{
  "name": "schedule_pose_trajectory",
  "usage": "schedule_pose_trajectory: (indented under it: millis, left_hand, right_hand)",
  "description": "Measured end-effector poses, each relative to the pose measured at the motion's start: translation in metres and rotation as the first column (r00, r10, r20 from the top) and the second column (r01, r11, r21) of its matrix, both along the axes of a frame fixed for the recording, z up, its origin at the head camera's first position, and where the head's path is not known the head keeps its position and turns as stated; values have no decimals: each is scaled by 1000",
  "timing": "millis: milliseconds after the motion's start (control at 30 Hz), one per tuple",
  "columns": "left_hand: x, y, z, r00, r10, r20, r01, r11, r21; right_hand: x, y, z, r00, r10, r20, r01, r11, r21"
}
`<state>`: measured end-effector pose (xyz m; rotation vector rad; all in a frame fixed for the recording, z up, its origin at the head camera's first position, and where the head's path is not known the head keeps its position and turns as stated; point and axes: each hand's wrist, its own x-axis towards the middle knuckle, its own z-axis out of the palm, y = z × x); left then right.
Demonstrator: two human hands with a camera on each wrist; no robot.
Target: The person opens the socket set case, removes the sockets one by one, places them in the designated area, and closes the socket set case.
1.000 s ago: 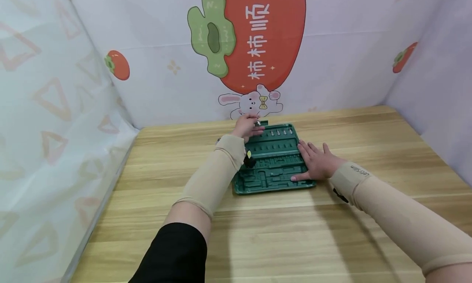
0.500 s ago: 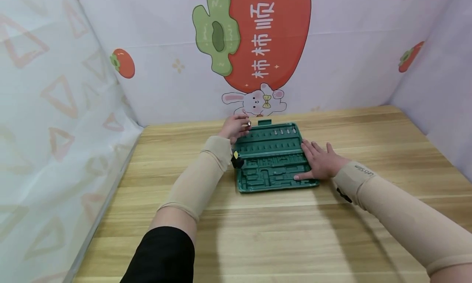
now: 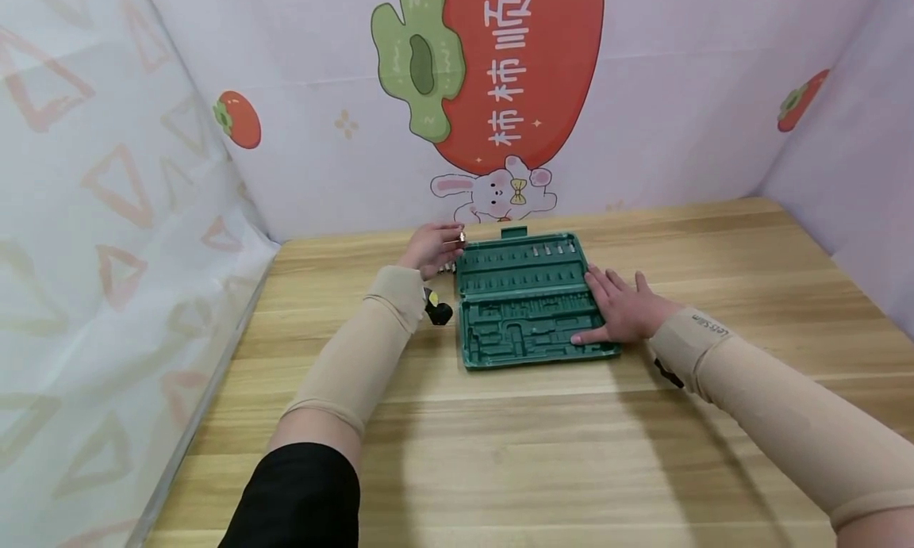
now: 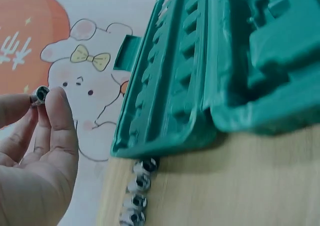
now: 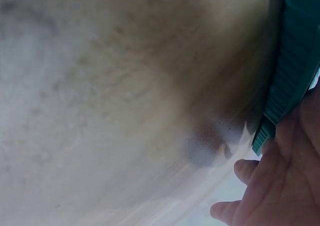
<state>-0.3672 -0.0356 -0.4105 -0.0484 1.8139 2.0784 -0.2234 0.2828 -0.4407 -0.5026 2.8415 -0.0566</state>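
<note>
A green plastic socket-set case (image 3: 514, 300) lies unfolded on the table, its trays full of moulded slots. Several small metal sockets (image 3: 554, 249) sit in the upper right of its far tray. Just off the case's far left corner, my left hand (image 3: 431, 247) pinches one metal socket (image 4: 40, 94) between thumb and fingertips, above the table. Below that hand, several more sockets (image 4: 136, 202) stand in a row beside the case's left side. With fingers spread, my right hand (image 3: 627, 306) rests on the case's right edge, thumb over the near tray.
The wooden table (image 3: 514, 453) extends around the case on all sides. Behind it hangs a printed cloth (image 3: 314, 175), with more cloth at the left and right. A green latch tab (image 3: 514, 232) sticks out from the case's far edge.
My left hand has moved left with the socket, from over the far tray to beyond the case's left edge, uncovering the tray and the loose sockets. The right hand keeps its place on the case.
</note>
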Motion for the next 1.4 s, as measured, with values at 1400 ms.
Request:
schedule_pose_trajectory:
  millis: [1400]
  left_hand:
    - [-11, -83, -29, 996, -44, -74, -5, 831, -556]
  right_hand:
    - [0, 0, 0, 1000, -1, 5, 1, 1000, -21]
